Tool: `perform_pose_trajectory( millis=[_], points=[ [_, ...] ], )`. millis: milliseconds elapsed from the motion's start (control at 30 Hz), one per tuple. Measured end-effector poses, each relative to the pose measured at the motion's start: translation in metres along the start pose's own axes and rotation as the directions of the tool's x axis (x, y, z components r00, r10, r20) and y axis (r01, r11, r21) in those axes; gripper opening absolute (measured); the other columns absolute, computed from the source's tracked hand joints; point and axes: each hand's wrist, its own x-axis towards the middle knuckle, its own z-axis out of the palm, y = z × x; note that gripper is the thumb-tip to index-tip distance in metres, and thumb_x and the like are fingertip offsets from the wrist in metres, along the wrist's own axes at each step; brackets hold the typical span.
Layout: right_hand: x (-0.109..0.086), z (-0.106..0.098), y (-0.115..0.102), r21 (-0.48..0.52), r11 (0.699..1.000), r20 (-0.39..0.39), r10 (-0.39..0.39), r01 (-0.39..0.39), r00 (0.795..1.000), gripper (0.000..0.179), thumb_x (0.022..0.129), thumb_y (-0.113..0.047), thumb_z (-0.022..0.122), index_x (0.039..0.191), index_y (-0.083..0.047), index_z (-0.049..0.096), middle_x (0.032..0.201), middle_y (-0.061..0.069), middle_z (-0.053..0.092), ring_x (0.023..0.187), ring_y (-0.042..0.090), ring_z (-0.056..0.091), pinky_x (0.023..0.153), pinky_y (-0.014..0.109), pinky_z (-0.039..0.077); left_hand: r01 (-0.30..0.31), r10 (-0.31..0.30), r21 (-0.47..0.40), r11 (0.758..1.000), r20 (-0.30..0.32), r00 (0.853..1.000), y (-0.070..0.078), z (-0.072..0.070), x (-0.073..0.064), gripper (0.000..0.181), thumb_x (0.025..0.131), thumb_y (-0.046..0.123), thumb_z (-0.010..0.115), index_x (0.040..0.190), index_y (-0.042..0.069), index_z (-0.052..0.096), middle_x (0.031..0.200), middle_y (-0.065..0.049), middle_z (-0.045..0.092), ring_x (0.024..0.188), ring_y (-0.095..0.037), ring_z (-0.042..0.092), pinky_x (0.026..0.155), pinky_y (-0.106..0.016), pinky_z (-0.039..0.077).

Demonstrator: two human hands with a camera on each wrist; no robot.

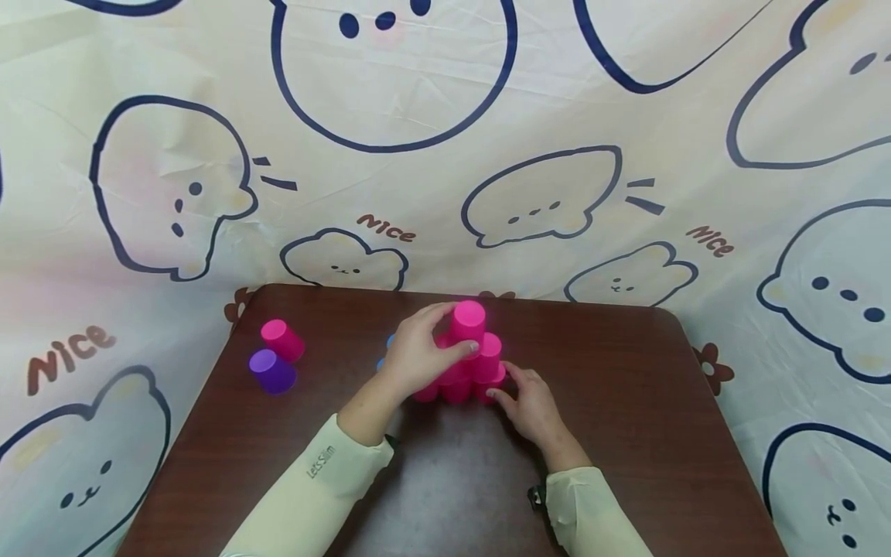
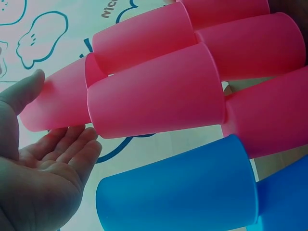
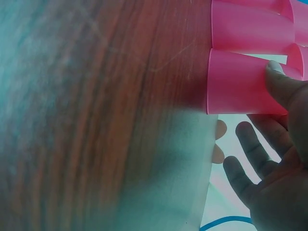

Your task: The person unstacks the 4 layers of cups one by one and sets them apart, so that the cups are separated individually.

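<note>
Pink cups stand upside down in a tiered stack on the table. My left hand [image 1: 421, 352] is at the top, its thumb and fingers on opposite sides of the uppermost pink cup [image 1: 469, 319]. In the left wrist view that cup [image 2: 57, 98] sits over the tier below, and the left fingers [image 2: 72, 144] lie along its side. At the lower right of the stack, my right hand [image 1: 532, 406] holds a bottom-row pink cup [image 3: 245, 84] between thumb and index finger. The other right fingers are spread apart from it.
Blue cups [image 2: 178, 187] stand behind the pink stack, mostly hidden in the head view. A purple cup [image 1: 272, 372] and another pink cup [image 1: 283, 340] stand at the left of the brown table [image 1: 626, 402]. A printed cloth [image 1: 431, 186] hangs behind the table.
</note>
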Motion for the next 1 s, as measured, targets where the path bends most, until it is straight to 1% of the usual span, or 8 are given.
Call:
perform_pose_trajectory(
  millis=[233,433,567,733,833,900,1000],
  points=[
    [-0.001,0.000,-0.002,0.007,1.000,0.003,0.008,-0.008,1.000,0.065,0.089,-0.035,0.083,0.146,-0.015,0.059,0.134,0.010,0.067,0.121,0.030,0.062,0.103,0.053,0.053,0.003,-0.003,0.010,1.000,-0.008,1.000,-0.001,-0.001,-0.001,0.072,0.080,0.036,0.090,0.144,0.021,0.060,0.138,0.002,0.063,0.127,-0.023,0.060,0.095,-0.047,0.059],
    [0.000,-0.001,-0.001,0.000,1.000,0.012,0.009,-0.009,1.000,0.065,0.090,-0.036,0.082,0.147,-0.015,0.058,0.135,0.009,0.067,0.121,0.030,0.061,0.103,0.052,0.053,-0.046,0.046,-0.019,0.999,-0.031,0.998,-0.004,-0.004,-0.002,0.068,0.082,0.036,0.088,0.143,0.021,0.061,0.137,0.003,0.064,0.127,-0.024,0.060,0.097,-0.046,0.058],
    [0.000,-0.001,-0.002,-0.002,1.000,0.013,0.019,-0.019,1.000,0.066,0.090,-0.036,0.083,0.147,-0.015,0.058,0.135,0.009,0.067,0.121,0.030,0.061,0.102,0.052,0.053,-0.060,0.058,-0.030,0.998,-0.053,0.997,-0.005,-0.008,-0.005,0.067,0.083,0.037,0.088,0.142,0.021,0.062,0.136,0.003,0.064,0.127,-0.025,0.061,0.097,-0.046,0.058],
    [0.000,0.000,-0.004,-0.004,1.000,0.006,0.013,-0.013,1.000,0.068,0.089,-0.035,0.083,0.147,-0.013,0.057,0.134,0.011,0.066,0.121,0.031,0.061,0.103,0.053,0.053,-0.063,0.060,-0.024,0.998,-0.098,0.993,-0.005,-0.020,-0.014,0.067,0.082,0.037,0.088,0.142,0.023,0.061,0.135,0.003,0.064,0.124,-0.024,0.062,0.093,-0.045,0.060],
    [0.000,-0.001,-0.004,0.000,1.000,0.002,0.014,-0.014,1.000,0.067,0.089,-0.034,0.084,0.147,-0.013,0.058,0.134,0.011,0.067,0.121,0.032,0.061,0.103,0.053,0.053,-0.042,0.038,-0.030,0.999,-0.124,0.992,-0.006,-0.029,-0.021,0.070,0.081,0.039,0.089,0.144,0.025,0.060,0.137,0.003,0.063,0.124,-0.024,0.062,0.091,-0.046,0.060],
    [-0.001,-0.001,-0.004,0.002,1.000,0.004,0.017,-0.017,1.000,0.066,0.089,-0.034,0.084,0.147,-0.014,0.058,0.134,0.011,0.067,0.121,0.031,0.061,0.102,0.053,0.053,-0.029,0.023,-0.037,0.999,-0.140,0.990,-0.006,-0.035,-0.026,0.071,0.081,0.040,0.089,0.144,0.025,0.059,0.138,0.003,0.063,0.125,-0.023,0.061,0.092,-0.047,0.060],
    [-0.001,-0.001,-0.004,0.009,1.000,0.006,0.019,-0.020,1.000,0.065,0.089,-0.034,0.083,0.147,-0.015,0.058,0.133,0.010,0.067,0.120,0.030,0.061,0.102,0.053,0.053,-0.034,0.023,-0.064,0.997,-0.166,0.986,-0.010,-0.044,-0.033,0.070,0.082,0.040,0.088,0.144,0.023,0.060,0.136,0.002,0.064,0.124,-0.023,0.062,0.094,-0.048,0.059]
  ],
)
